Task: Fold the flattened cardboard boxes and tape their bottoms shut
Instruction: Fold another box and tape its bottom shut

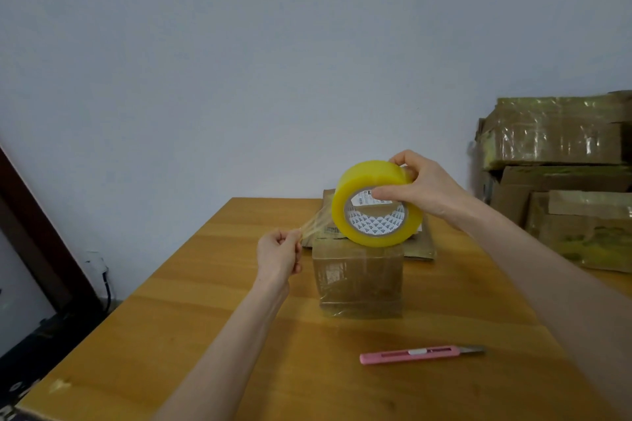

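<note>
Head view: a folded box (359,280) stands mid-desk (239,318), looking already taped; the right hand (424,188) grips the tape roll (374,203) just above it; the left hand (278,256), at nine o'clock, pinches the stretched tape end (307,229); flattened boxes (420,244) at twelve o'clock seemingly await folding.

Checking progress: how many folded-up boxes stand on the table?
1: the box at the middle of the table, below the tape roll in the right hand. Flat cardboard lies behind it. The pile at the right may hide more.
</note>
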